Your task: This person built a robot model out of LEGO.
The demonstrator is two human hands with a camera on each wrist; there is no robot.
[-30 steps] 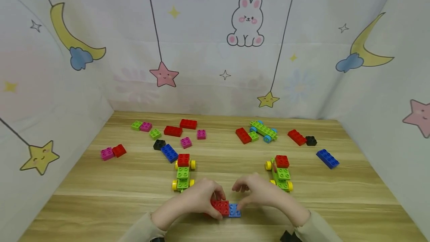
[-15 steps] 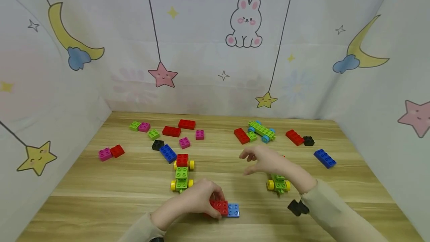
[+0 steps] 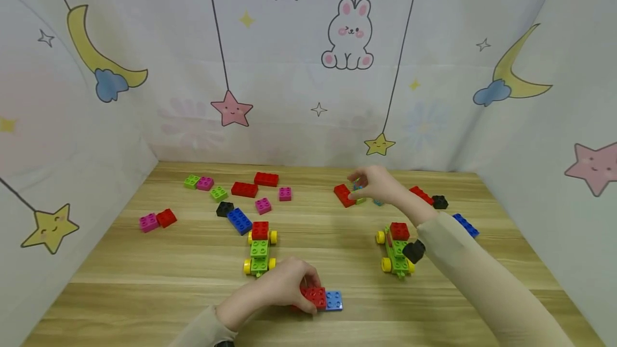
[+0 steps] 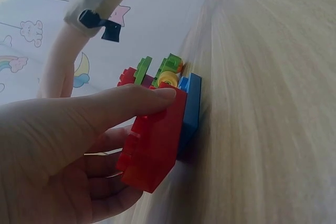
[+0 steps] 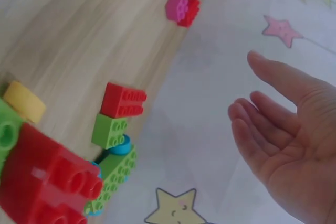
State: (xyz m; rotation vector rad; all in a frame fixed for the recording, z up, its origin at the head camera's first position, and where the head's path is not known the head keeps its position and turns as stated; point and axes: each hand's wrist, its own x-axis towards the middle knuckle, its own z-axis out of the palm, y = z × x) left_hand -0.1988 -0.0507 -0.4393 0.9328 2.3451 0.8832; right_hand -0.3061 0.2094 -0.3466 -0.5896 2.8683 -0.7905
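Observation:
My left hand grips a red brick low at the front of the table. This brick overlaps a light blue brick, whose studded right end sticks out. In the left wrist view my thumb presses the side of the red brick, with the blue brick against its underside. Reaching to the back, my right hand holds nothing, its fingers loosely bent. In the head view it overlaps a green wheeled base, largely hidden, and a small green brick; another red brick lies just left.
Two built cars with yellow wheels, the left car and the right car, stand mid-table. Several loose bricks lie at the back left, among them a dark blue brick. At right are a black brick and a blue brick.
My right hand has left the blue brick at the front and moved away to the back of the table, over the green wheeled base. My left hand keeps its grip on the red brick.

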